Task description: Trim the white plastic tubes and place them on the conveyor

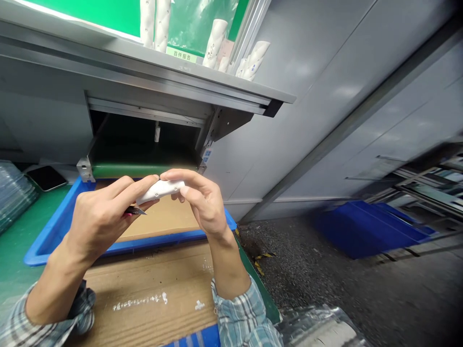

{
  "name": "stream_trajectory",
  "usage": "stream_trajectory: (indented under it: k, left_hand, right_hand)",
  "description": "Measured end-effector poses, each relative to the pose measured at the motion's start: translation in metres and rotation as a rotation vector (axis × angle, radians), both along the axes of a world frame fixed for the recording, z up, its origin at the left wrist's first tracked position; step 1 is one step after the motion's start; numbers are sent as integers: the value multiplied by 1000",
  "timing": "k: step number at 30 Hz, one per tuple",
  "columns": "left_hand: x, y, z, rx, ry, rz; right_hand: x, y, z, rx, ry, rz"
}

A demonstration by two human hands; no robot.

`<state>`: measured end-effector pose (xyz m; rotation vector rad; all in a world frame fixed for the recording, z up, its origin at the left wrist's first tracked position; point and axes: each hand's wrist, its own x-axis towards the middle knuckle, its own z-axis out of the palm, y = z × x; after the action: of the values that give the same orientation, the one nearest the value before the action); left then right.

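A small white plastic piece [164,190] with small round marks along its side is held between my two hands, above a blue tray [43,246]. My left hand [99,214] grips its left end. From the same fingers a knife [136,210] sticks out, its pointed blade toward the right; its handle is mostly hidden in the hand. On the right end, the thumb and fingers of my right hand [203,200] are closed. Beneath the hands lies brown cardboard [164,224] in the tray.
Behind the tray a green conveyor belt [144,170] comes out of an opening, with a white tube [157,133] on it. Several white tubes [215,43] stand on the shelf above. A phone [47,178] lies at left. A cardboard sheet [144,294] lies in front.
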<state>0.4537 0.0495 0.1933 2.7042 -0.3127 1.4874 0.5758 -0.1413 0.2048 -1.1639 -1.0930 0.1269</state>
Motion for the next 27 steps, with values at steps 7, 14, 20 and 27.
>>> stream_trajectory:
  k: [7,14,20,27]
  left_hand:
    - [-2,0,2,-94,55,-62]
    - [0,-1,3,-77,28,-74]
    - [-2,-1,3,-72,31,-62]
    - [0,-1,2,-59,29,-51]
  right_hand:
    - [-6,2,4,32,-31,-32]
    - [-5,-4,6,-19,-61,6]
    - [-2,-3,4,-17,-66,22]
    - [-1,-3,3,-21,-65,45]
